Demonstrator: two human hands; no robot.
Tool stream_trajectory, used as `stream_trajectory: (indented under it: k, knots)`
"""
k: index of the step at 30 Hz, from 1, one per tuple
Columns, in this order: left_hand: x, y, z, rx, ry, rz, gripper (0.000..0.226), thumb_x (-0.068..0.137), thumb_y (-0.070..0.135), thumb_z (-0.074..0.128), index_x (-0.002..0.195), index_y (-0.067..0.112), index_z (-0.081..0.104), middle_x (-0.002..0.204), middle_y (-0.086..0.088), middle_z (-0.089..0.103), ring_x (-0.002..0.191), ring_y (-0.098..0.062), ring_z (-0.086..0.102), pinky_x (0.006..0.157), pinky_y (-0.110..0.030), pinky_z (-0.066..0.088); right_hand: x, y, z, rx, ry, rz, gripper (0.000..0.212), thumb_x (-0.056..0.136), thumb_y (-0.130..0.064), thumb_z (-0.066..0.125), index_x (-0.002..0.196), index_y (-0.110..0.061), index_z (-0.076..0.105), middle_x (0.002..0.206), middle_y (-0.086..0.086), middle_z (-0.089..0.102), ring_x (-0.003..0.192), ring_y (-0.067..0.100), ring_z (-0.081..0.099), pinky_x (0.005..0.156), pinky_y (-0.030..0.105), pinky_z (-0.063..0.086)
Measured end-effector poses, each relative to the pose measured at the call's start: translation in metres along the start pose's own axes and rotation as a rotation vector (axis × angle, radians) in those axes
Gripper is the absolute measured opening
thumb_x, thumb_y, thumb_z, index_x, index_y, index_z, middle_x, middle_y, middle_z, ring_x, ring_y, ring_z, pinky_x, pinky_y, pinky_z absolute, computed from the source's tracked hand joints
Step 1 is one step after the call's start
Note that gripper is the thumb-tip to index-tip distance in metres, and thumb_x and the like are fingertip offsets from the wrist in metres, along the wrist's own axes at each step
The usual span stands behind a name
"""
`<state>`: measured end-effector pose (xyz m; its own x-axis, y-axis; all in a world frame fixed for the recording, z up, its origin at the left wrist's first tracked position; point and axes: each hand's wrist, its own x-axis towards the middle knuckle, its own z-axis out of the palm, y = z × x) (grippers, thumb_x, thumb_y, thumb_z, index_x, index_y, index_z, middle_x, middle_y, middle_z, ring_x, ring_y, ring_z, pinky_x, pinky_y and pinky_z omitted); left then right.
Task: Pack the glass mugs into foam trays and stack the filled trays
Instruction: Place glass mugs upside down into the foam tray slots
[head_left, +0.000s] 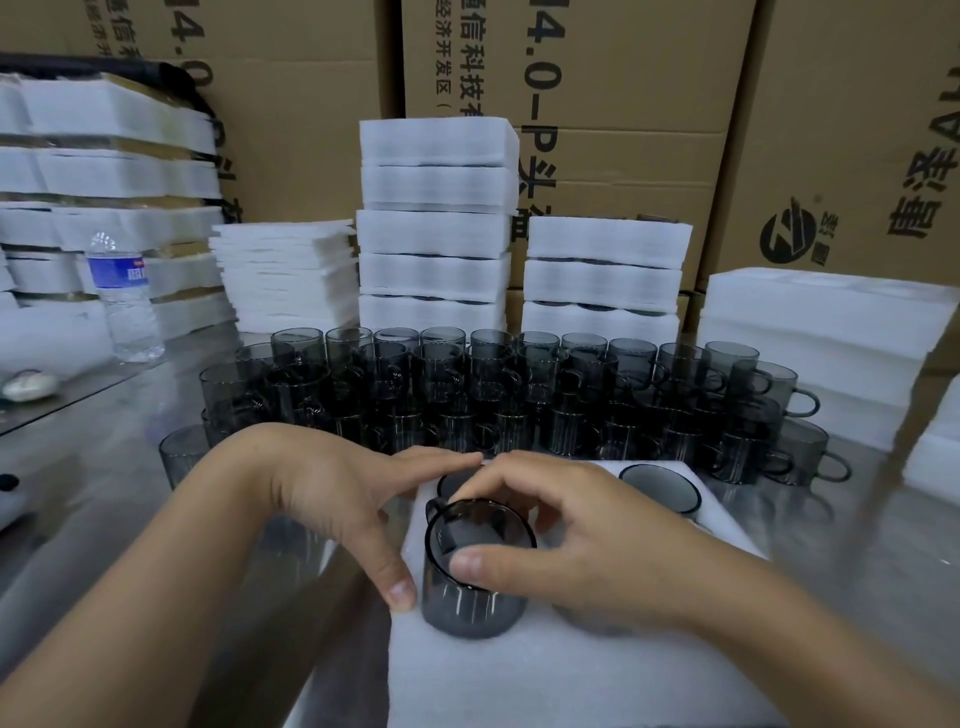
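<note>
A white foam tray (545, 675) lies on the steel desk (104, 467) directly in front of the person. In its far right pocket a smoky grey glass mug (660, 488) sits sunk to the rim, and the rim of another shows in the far left pocket, mostly hidden behind the hands. The right hand (587, 535) has its grip clamped on a third mug (467, 597), thumb and fingers curled over the rim, holding it upright at the tray's near left part; whether its base is in a pocket cannot be told. The left hand (337, 499) has its grip apart, fingers straight over the tray's far edge and the thumb tip touching the held mug's side. Behind the tray stands a dense crowd of loose mugs (467, 395), upright in rows. Further back rise two stacks of filled trays (436, 234), dark rims showing between the layers, a pile of flat foam sheets (285, 275), and a water bottle (124, 301), with cardboard boxes (623, 78) behind.
</note>
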<state>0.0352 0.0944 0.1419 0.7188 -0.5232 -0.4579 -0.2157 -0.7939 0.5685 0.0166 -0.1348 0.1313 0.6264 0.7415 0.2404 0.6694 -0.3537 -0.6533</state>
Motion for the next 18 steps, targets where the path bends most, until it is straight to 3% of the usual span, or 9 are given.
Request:
stream_trajectory:
  k: [4, 6, 8, 11, 18]
  knots:
    - [0.0005, -0.002, -0.0004, -0.02, -0.028, 0.033, 0.131, 0.047, 0.058, 0.086, 0.146, 0.052, 0.002, 0.149, 0.036, 0.001, 0.143, -0.006, 0.019, 0.117, -0.041, 0.026, 0.0011, 0.0004, 0.0011, -0.047, 0.028, -0.019, 0.05, 0.059, -0.072, 0.058, 0.1, -0.044, 0.062, 0.098, -0.018, 0.055, 0.089, 0.002, 0.056, 0.08, 0.027, 0.047]
    - [-0.0013, -0.001, -0.0021, -0.028, -0.062, 0.064, 0.136, 0.045, 0.067, 0.083, 0.148, 0.044, -0.004, 0.151, 0.032, -0.005, 0.144, -0.005, 0.015, 0.118, -0.04, 0.023, 0.0013, 0.0007, 0.0006, -0.072, 0.028, -0.036, 0.053, 0.06, -0.072, 0.058, 0.105, -0.044, 0.062, 0.099, -0.023, 0.054, 0.091, -0.003, 0.054, 0.077, 0.018, 0.043]
    - [-0.0032, 0.0015, -0.0039, 0.025, -0.081, 0.115, 0.135, 0.049, 0.081, 0.069, 0.15, 0.033, -0.007, 0.156, 0.021, -0.008, 0.146, -0.005, 0.008, 0.12, -0.041, 0.016, 0.0011, 0.0, -0.0002, -0.109, 0.02, -0.057, 0.053, 0.062, -0.072, 0.057, 0.108, -0.046, 0.06, 0.097, -0.033, 0.052, 0.094, -0.009, 0.052, 0.077, 0.011, 0.038]
    - [-0.0038, 0.0042, -0.0056, 0.17, -0.05, 0.119, 0.125, 0.054, 0.096, 0.042, 0.147, 0.03, -0.01, 0.157, 0.014, -0.009, 0.146, -0.006, -0.002, 0.121, -0.043, 0.009, 0.0009, -0.0013, -0.0015, -0.149, -0.008, -0.052, 0.053, 0.064, -0.074, 0.053, 0.11, -0.049, 0.059, 0.097, -0.038, 0.049, 0.1, -0.008, 0.051, 0.086, 0.019, 0.042]
    - [-0.0006, 0.0011, -0.0004, -0.045, -0.035, 0.086, 0.12, 0.052, 0.075, 0.074, 0.147, 0.042, 0.009, 0.154, 0.019, 0.016, 0.142, -0.005, 0.022, 0.117, -0.04, 0.025, 0.0008, -0.0082, 0.0023, -0.265, -0.059, -0.055, 0.043, 0.073, -0.066, 0.064, 0.111, -0.046, 0.061, 0.101, -0.027, 0.049, 0.096, -0.008, 0.045, 0.08, 0.02, 0.038]
